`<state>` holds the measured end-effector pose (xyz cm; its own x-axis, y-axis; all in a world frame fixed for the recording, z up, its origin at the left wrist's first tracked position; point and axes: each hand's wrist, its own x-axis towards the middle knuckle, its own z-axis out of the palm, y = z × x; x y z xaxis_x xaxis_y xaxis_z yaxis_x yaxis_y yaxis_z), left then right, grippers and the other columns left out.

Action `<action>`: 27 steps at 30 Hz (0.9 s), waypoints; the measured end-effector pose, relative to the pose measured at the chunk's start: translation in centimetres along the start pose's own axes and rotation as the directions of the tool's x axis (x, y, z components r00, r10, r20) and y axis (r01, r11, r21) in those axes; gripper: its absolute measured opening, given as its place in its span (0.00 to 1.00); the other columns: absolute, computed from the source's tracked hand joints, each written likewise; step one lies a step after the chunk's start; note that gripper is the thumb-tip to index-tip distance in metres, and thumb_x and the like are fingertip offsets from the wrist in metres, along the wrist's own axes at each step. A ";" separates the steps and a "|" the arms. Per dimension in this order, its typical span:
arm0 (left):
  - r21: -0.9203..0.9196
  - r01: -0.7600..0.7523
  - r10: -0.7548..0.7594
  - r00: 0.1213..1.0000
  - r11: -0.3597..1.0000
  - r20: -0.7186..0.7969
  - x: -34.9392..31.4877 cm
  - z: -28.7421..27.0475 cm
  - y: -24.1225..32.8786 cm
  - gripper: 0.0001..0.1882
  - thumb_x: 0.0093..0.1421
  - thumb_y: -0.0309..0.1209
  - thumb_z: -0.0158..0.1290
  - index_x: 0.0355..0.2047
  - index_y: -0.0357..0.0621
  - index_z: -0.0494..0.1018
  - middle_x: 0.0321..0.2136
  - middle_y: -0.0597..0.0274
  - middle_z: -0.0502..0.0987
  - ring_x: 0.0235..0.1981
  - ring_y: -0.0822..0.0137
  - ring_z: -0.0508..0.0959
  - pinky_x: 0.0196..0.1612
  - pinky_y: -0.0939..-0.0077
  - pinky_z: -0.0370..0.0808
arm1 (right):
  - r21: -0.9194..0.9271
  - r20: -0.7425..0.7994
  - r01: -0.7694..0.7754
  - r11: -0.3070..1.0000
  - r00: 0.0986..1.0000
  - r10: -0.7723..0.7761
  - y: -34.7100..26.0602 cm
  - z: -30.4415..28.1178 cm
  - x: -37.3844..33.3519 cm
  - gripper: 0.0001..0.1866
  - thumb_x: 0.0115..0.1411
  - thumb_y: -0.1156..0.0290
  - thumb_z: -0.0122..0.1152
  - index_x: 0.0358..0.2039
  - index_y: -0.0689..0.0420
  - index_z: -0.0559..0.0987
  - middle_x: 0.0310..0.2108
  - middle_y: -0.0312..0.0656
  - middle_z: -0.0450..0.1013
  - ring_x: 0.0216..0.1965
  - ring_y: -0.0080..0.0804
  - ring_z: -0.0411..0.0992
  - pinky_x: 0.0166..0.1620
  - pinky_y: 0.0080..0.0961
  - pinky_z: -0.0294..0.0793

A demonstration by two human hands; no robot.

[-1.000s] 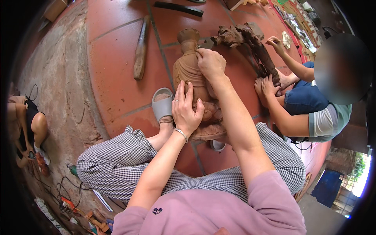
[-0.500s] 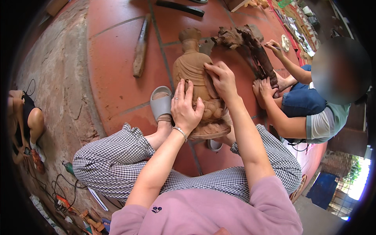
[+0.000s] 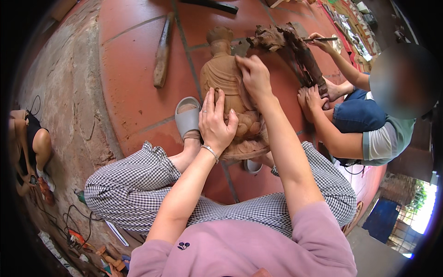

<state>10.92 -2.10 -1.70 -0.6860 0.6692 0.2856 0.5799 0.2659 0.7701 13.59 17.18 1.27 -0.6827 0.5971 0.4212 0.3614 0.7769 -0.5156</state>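
Note:
A carved wooden seated figure (image 3: 217, 71) with a round base stands on the floor between my feet, its head at the far end. My left hand (image 3: 218, 121) lies against its lower left side, fingers stretched out and thumb apart. My right hand (image 3: 256, 79) is at the figure's right shoulder, fingers bent and pinched together. Whatever those fingers hold, if anything, is hidden. Folds of a robe show on the chest between my hands.
A long wooden mallet-like stick (image 3: 163, 55) lies left on the red tiles, a dark bar (image 3: 210, 5) beyond it. At right, a co-worker holds a thin dark tool (image 3: 320, 39) beside a gnarled wood piece (image 3: 300, 55). Cables (image 3: 69, 221) lie lower left, near another person.
My right hand has slid up the figure's right side to the shoulder. My left hand stays on the lower side. The co-worker's tool hand has moved, and the tool now points toward the gnarled wood.

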 end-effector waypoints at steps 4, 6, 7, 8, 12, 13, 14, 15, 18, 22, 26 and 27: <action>0.005 -0.004 0.004 1.000 1.000 0.015 -0.1 0.2 -0.5 0.34 0.59 0.40 0.52 0.64 0.38 0.68 0.66 0.39 0.64 0.66 0.42 0.66 0.63 0.51 0.67 | -0.048 0.017 -0.045 0.998 0.999 0.046 0.1 0.3 0.0 0.10 0.62 0.70 0.61 0.43 0.52 0.85 0.31 0.48 0.72 0.38 0.51 0.74 0.40 0.42 0.74; 0.010 -0.005 0.005 1.000 1.000 -0.002 0.1 0.1 -0.8 0.34 0.59 0.40 0.52 0.64 0.38 0.68 0.66 0.39 0.64 0.66 0.42 0.66 0.63 0.51 0.67 | -0.064 0.068 -0.063 0.996 0.995 0.067 -1.1 -1.3 -2.7 0.11 0.62 0.70 0.62 0.44 0.51 0.85 0.30 0.48 0.71 0.36 0.51 0.73 0.40 0.41 0.74; 0.018 -0.001 0.002 1.000 1.000 -0.008 0.1 0.0 -0.9 0.34 0.59 0.40 0.52 0.64 0.38 0.68 0.66 0.39 0.64 0.66 0.42 0.66 0.63 0.51 0.67 | -0.043 0.126 -0.104 0.994 0.986 0.109 -1.4 -2.1 -3.8 0.10 0.63 0.70 0.62 0.44 0.52 0.85 0.31 0.46 0.73 0.36 0.47 0.74 0.40 0.38 0.75; 0.022 0.001 -0.001 1.000 1.000 -0.011 -0.1 0.0 -0.9 0.34 0.59 0.40 0.53 0.64 0.38 0.68 0.66 0.39 0.64 0.66 0.42 0.66 0.63 0.51 0.67 | -0.028 0.184 -0.150 0.988 0.971 0.152 -1.7 -3.0 -5.0 0.10 0.64 0.70 0.62 0.45 0.54 0.84 0.31 0.45 0.74 0.36 0.44 0.75 0.39 0.36 0.75; -0.005 0.003 -0.003 1.000 1.000 0.005 0.1 0.1 -0.4 0.34 0.59 0.40 0.53 0.65 0.39 0.68 0.66 0.39 0.64 0.66 0.43 0.66 0.63 0.51 0.67 | 0.579 0.351 -0.636 0.510 0.759 0.548 -0.6 -5.1 -4.6 0.10 0.68 0.69 0.61 0.44 0.60 0.83 0.37 0.39 0.80 0.37 0.29 0.79 0.38 0.26 0.77; -0.010 -0.003 0.003 1.000 1.000 0.004 0.2 0.3 -0.3 0.34 0.59 0.40 0.53 0.65 0.39 0.67 0.66 0.39 0.64 0.66 0.43 0.66 0.63 0.51 0.66 | 0.771 0.367 -0.553 0.316 0.791 0.489 1.2 -4.9 -4.5 0.11 0.71 0.69 0.58 0.47 0.62 0.80 0.44 0.39 0.80 0.43 0.25 0.79 0.40 0.24 0.80; -0.007 -0.002 0.002 1.000 1.000 0.003 0.2 0.2 -0.3 0.34 0.59 0.40 0.53 0.65 0.39 0.67 0.66 0.39 0.64 0.66 0.43 0.66 0.63 0.51 0.66 | 0.822 0.410 -0.540 0.181 0.782 0.469 1.0 -4.9 -4.1 0.11 0.71 0.70 0.57 0.48 0.61 0.78 0.44 0.40 0.80 0.43 0.27 0.79 0.42 0.26 0.81; -0.010 0.010 -0.010 1.000 1.000 0.008 0.2 0.0 -0.2 0.33 0.59 0.39 0.52 0.64 0.38 0.68 0.66 0.39 0.64 0.66 0.42 0.66 0.64 0.51 0.66 | 0.853 0.451 -0.521 0.042 0.775 0.443 0.6 -5.1 -3.7 0.11 0.71 0.71 0.57 0.50 0.61 0.77 0.44 0.40 0.80 0.44 0.28 0.80 0.44 0.27 0.82; -0.017 0.025 -0.025 1.000 1.000 0.003 0.2 -0.5 -0.1 0.32 0.60 0.38 0.51 0.64 0.37 0.68 0.65 0.39 0.65 0.65 0.41 0.67 0.65 0.51 0.65 | 0.854 0.504 -0.513 -0.090 0.770 0.391 -0.4 -5.3 -2.4 0.14 0.70 0.73 0.54 0.54 0.60 0.73 0.46 0.41 0.79 0.46 0.32 0.80 0.49 0.34 0.84; -0.017 0.005 -0.005 1.000 1.000 -0.019 0.1 -0.2 -0.3 0.33 0.60 0.38 0.52 0.64 0.39 0.68 0.66 0.40 0.65 0.65 0.42 0.67 0.64 0.51 0.66 | 0.682 0.069 -0.372 0.630 0.890 0.451 -1.7 -4.3 -0.5 0.14 0.70 0.75 0.52 0.53 0.64 0.77 0.45 0.44 0.80 0.46 0.34 0.80 0.50 0.32 0.82; -0.025 0.004 -0.004 1.000 1.000 -0.007 0.0 0.0 -0.2 0.33 0.59 0.39 0.52 0.64 0.38 0.67 0.66 0.40 0.64 0.66 0.43 0.66 0.64 0.51 0.66 | -0.014 0.083 0.002 1.000 0.997 -0.001 -3.5 -0.8 0.0 0.20 0.62 0.83 0.49 0.54 0.62 0.78 0.51 0.53 0.78 0.56 0.52 0.75 0.61 0.40 0.74; -0.025 -0.003 0.002 1.000 1.000 -0.006 0.0 0.1 -0.2 0.34 0.59 0.40 0.53 0.65 0.38 0.67 0.66 0.40 0.64 0.66 0.43 0.66 0.63 0.50 0.67 | -0.199 0.111 0.170 0.965 0.982 -0.151 -3.1 0.6 -0.7 0.24 0.59 0.84 0.50 0.56 0.59 0.78 0.56 0.53 0.75 0.61 0.53 0.69 0.67 0.44 0.66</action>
<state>10.82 -2.04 -1.95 -0.6873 0.6655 0.2910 0.5706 0.2467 0.7833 12.57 14.22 2.09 -0.7955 0.4474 0.4088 0.3587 0.8913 -0.2775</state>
